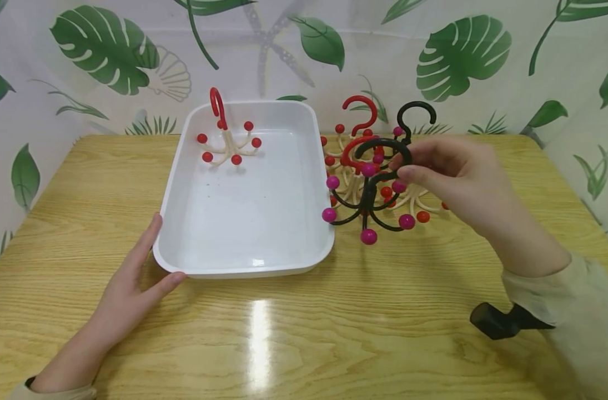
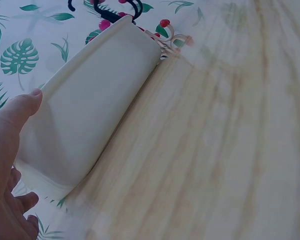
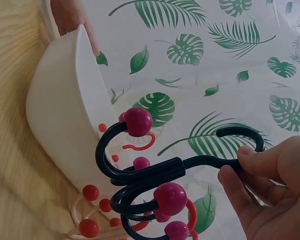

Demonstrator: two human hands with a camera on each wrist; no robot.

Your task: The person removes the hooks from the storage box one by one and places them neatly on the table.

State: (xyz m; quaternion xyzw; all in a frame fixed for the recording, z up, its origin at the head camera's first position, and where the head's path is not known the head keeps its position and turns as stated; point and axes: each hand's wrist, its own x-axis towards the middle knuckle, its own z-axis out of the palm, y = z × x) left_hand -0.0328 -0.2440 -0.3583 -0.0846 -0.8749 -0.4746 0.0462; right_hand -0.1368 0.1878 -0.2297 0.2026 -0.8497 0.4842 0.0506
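Observation:
My right hand [image 1: 463, 183] pinches the hook of a black multi-arm hanger [image 1: 369, 191] with magenta ball tips. It hangs upright right of the white tray [image 1: 249, 273], above the table. In the right wrist view, thumb and fingertips [image 3: 247, 155] meet on the hook's lower bend. My left hand [image 1: 124, 300] rests at the tray's near-left corner, its thumb on the front rim and index finger stretched along the left side. Inside the tray, toward the back left, stands a cream hanger [image 1: 230, 143] with a red hook and red ball tips.
Beside the tray's right wall, several more hangers stand bunched together, among them one with a red hook [image 1: 371, 114] and another with a black hook [image 1: 402, 123]. A leaf-printed cloth [image 1: 234, 55] rises behind the wooden table [image 1: 308, 339]. A black fitting [image 1: 498, 322] sticks out from the right sleeve.

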